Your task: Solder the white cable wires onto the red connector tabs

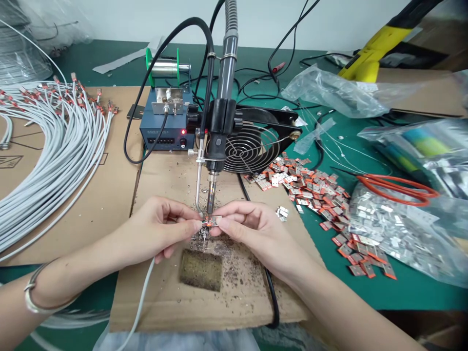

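Note:
Under a mounted soldering iron (211, 195), my two hands meet at its tip. Between the thumb and fingers of my left hand (164, 226) is the end of a white cable (143, 287), which hangs down toward the table's front edge. My right hand (248, 224) pinches a small metal connector with an orange part (214, 221), held against the cable end. A thin metal solder feed tube (198, 190) comes down beside the iron. Fingertips partly hide the joint between cable and connector. Below lies a dirty, brownish sponge (201, 269) on cardboard.
Bundled white cables (47, 146) with orange connectors lie at left. Behind the iron stand a blue control box (166, 127), a solder spool (164, 67) and a round fan (248, 146). At right are loose orange connectors (318, 190), orange-handled tweezers or scissors (398, 187) and a plastic bag (395, 226).

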Tool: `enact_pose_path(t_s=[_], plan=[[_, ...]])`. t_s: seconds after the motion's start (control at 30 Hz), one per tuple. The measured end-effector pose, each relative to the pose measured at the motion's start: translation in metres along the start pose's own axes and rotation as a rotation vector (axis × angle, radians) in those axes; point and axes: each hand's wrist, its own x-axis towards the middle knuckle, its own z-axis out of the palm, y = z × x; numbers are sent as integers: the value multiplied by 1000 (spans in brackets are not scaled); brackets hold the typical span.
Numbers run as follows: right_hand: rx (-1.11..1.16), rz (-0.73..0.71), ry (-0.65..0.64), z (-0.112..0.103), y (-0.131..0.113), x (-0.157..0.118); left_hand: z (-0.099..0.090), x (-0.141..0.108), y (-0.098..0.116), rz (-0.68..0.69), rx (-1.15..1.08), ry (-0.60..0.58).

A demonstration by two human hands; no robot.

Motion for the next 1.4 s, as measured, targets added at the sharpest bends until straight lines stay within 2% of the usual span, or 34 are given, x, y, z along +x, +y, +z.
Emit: enact_pose_path(t_s=[0.53, 0.87, 1.07, 1.4], plan=[[42, -7, -16, 1, -1, 0, -1, 1, -2, 20, -21, -9], [-66, 9, 50, 3, -3, 0, 1, 1, 0, -58, 29, 13], [-21, 19, 23, 1, -2, 0, -1, 2, -4, -7, 15, 7], [-19, 5, -13, 1, -2, -1, 0, -2, 1, 2, 16, -31]])
